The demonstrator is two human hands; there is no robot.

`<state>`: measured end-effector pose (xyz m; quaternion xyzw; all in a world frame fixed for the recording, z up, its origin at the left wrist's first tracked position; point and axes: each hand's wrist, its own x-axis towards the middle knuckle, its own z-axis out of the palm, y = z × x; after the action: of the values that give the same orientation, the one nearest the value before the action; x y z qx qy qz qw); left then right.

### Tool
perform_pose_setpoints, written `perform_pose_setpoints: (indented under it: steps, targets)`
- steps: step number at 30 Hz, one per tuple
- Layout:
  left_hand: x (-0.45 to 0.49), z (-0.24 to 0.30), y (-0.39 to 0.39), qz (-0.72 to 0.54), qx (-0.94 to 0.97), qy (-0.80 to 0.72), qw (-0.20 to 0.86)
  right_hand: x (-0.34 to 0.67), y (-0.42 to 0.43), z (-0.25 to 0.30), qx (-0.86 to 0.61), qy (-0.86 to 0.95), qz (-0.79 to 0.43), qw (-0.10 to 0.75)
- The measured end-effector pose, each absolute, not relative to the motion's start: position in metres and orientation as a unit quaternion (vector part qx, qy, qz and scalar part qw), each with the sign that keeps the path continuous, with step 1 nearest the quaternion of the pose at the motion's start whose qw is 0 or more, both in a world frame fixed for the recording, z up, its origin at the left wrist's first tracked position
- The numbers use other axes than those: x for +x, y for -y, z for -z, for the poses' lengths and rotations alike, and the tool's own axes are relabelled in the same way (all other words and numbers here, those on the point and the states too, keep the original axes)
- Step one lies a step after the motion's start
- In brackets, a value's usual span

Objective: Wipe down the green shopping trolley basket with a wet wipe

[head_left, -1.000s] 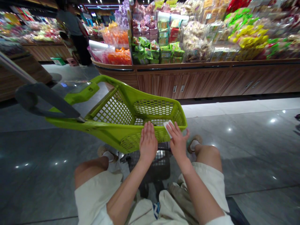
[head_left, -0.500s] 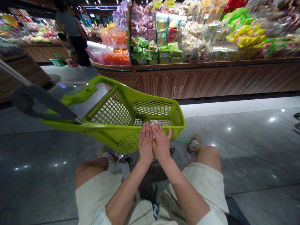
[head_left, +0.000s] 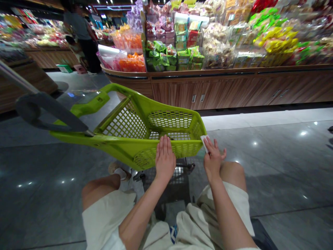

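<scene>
A lime-green plastic shopping basket (head_left: 125, 147) with perforated sides stands in front of me on a wheeled base. My left hand (head_left: 165, 156) lies flat on the rim of its near side, fingers stretched out together and holding nothing. At the basket's near right corner, my right hand (head_left: 213, 156) presses a folded white tissue (head_left: 204, 141) against the rim. The tissue sits under its fingers, while other fingers of that hand stick out to the right. A grey handle (head_left: 49, 111) with a metal bar slants up at the left.
A wooden display counter (head_left: 177, 92) piled with packaged snacks runs across the back. At the far left a person (head_left: 82, 38) stands in the aisle near a green crate (head_left: 64, 68). My knees are on both sides of the basket, above a grey tiled floor (head_left: 281, 166).
My right hand has slid right along the rim with the white tissue, from beside my left hand to the corner. My left hand has stayed in nearly the same place.
</scene>
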<state>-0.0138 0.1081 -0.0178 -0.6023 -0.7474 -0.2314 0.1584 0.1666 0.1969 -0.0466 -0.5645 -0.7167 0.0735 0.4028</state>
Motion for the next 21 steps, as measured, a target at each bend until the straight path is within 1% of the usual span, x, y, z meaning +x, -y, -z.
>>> perform_pose_setpoints:
  steps: [3, 9, 14, 17, 21]
  targets:
    - [-0.012, 0.016, -0.109, 0.231, -0.601, 0.749, 0.155, 0.141, -0.185, 0.039, -0.565, 0.713, -0.075, 0.409]
    - [-0.015, 0.022, -0.110, 0.214, -0.597, 0.755, 0.168, 0.068, -0.151, 0.009, -0.417, 0.824, -0.122, 0.363]
    - [-0.019, 0.024, -0.109, 0.219, -0.603, 0.749, 0.168, 0.082, -0.157, 0.007, -0.383, 0.851, -0.109, 0.343]
    - [-0.018, 0.022, -0.108, 0.223, -0.607, 0.744, 0.168, 0.117, -0.174, 0.018, -0.412, 0.837, -0.080, 0.351]
    - [-0.016, 0.020, -0.109, 0.228, -0.606, 0.744, 0.163, 0.159, -0.194, 0.035, -0.510, 0.770, -0.077, 0.375]
